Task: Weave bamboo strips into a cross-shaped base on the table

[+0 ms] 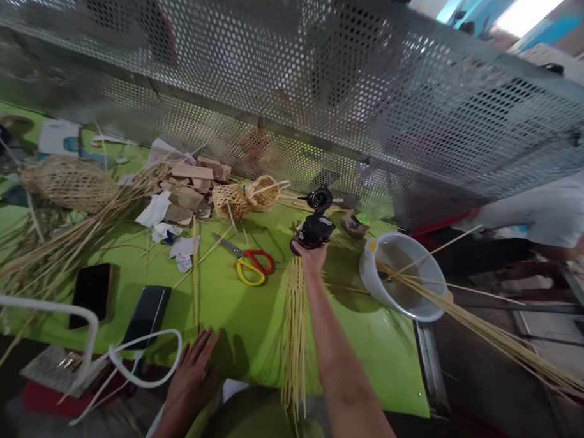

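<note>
From my remote seat, head view: the right hand is closed around a black device near the middle of the green table, short of the perforated metal screen. The device looks dark, compact and rounded, with a slight sheen on its upper faces. A black ring-shaped part shows just beyond it, round with a dark centre — I can't tell whether the two are joined.

Pale strips run from just below that hand toward the wearer, narrow, straw-yellow, roughly parallel, ends hanging past the near edge. Whether the device presses on them, I can't make out.

Left hand: palm down at the table's near edge, fingers extended, nothing visible in its grasp. I note a white cable loop just beside it.

Scissors lie left of the strips, one handle red, one yellow. Right of the forearm stands a whitish bucket — long strips lean out over its rim.
</note>
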Demonstrator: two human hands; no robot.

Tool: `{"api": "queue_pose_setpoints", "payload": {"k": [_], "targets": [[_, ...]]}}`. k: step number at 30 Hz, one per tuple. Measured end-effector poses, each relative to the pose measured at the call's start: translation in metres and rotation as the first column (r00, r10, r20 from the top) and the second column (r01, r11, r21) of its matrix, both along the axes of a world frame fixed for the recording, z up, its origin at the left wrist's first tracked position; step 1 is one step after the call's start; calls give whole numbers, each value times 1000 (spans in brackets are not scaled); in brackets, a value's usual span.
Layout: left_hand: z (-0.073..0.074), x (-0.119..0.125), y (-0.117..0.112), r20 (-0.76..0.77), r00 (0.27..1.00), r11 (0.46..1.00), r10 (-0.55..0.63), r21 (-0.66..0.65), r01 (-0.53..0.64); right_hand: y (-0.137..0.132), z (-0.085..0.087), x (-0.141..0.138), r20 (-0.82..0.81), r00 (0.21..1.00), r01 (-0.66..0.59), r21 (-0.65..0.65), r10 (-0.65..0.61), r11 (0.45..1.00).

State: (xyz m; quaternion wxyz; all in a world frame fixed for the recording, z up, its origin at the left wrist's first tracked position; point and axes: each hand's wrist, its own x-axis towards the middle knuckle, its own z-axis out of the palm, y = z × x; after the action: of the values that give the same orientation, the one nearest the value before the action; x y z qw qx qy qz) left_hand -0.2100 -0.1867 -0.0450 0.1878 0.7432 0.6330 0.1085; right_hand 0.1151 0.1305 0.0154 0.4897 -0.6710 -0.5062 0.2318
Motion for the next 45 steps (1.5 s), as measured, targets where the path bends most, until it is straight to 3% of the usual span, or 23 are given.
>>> {"api": "queue_pose_setpoints", "payload": {"k": [4,10,17,20,23,27,31,34,38,41,45], "targets": [[2,5,2,8,1000,1000,10,-1,-10,2,-6,-4,-64,995,75,-35,-77,997],[7,19,11,55,998,1000,22,-15,-21,-3,-14,-1,-208,978,25,-25,-29,999],[31,35,39,109,994,997,-29,-66,36,-19,-26,24,-74,997,-20,-41,17,999],[45,47,58,136,989,994,-63,-80,75,-52,-23,40,9,999,-33,-70,34,997],[51,67,79,159,976,983,-151,-78,165,-107,-17,51,87,994,-48,-129,59,991],[50,108,101,150,945,948,-292,-85,306,-191,-11,49,138,963,-191,-248,230,950],[49,149,102,126,899,894,-419,-119,433,-251,-5,39,216,905,-285,-329,366,900],[49,167,90,122,843,833,-523,-138,536,-275,-2,40,226,873,-333,-372,432,866],[46,172,75,92,796,780,-599,-159,605,-291,-4,48,140,898,-336,-395,418,855],[43,170,67,44,791,775,-610,-174,608,-298,-8,52,108,901,-344,-410,420,844],[43,176,64,-26,820,812,-572,-158,562,-302,-8,51,188,819,-422,-441,542,792]]}}
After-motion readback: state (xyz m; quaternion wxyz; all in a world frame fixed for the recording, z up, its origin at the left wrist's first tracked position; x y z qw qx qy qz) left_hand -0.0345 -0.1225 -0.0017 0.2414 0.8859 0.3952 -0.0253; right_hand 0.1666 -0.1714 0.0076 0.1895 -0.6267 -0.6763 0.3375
